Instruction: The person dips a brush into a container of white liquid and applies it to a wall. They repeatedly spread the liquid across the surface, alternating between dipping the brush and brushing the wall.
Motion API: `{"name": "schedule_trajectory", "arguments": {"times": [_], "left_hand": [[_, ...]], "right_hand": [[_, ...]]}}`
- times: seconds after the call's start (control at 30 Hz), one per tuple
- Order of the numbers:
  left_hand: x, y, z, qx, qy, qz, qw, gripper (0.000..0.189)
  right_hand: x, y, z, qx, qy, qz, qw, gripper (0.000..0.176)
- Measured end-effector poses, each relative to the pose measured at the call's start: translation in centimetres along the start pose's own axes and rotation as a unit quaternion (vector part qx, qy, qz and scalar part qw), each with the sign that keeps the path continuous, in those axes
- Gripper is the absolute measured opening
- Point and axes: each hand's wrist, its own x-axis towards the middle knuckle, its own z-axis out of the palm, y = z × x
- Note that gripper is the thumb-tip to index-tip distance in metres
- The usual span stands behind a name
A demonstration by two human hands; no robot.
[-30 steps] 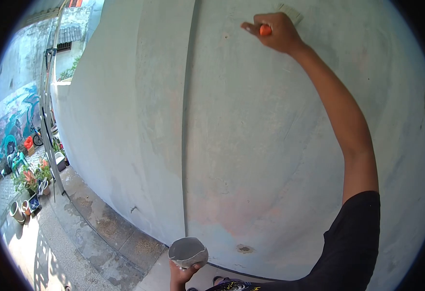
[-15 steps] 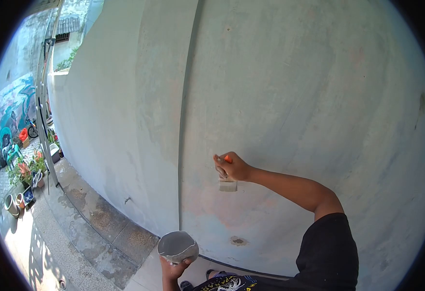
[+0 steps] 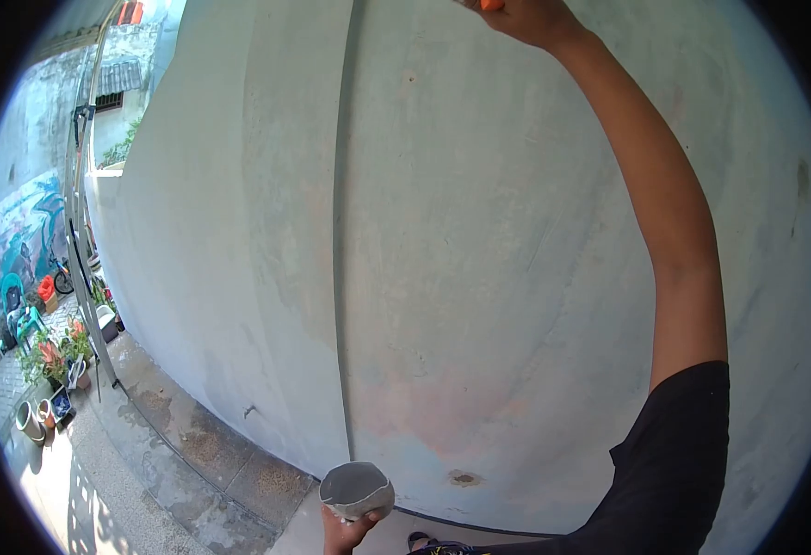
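A pale wall (image 3: 479,277) is being faced, open paving (image 3: 192,444) running along its foot. A handle (image 3: 491,5) is being clenched by the right hand (image 3: 526,14) at the top edge; a bowl (image 3: 357,488) is being gripped by the left hand (image 3: 345,532) low down.

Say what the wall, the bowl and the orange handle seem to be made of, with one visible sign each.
Wall: probably cement render over masonry, matt and chalky; patchy pale stains and a vertical groove show. Bowl in the left hand: material unclear, coated in matt grey slurry. Orange handle in the right hand: likely plastic, by its bright even colour; barely visible.
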Motion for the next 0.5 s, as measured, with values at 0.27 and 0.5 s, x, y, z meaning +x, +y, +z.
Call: {"name": "schedule_trajectory", "arguments": {"times": [0.27, 0.5], "left_hand": [[-1.6, -7.1, -3.3, 0.146, 0.043, 0.008, 0.988, 0.094], [0.3, -1.2, -2.7, -0.064, 0.064, 0.002, 0.996, 0.07]], "right_hand": [[-10.8, -10.7, 1.3, 0.193, -0.168, 0.146, 0.956, 0.038], [-18.7, -30.6, 1.7, 0.522, -0.157, 0.348, 0.763, 0.039]]}}
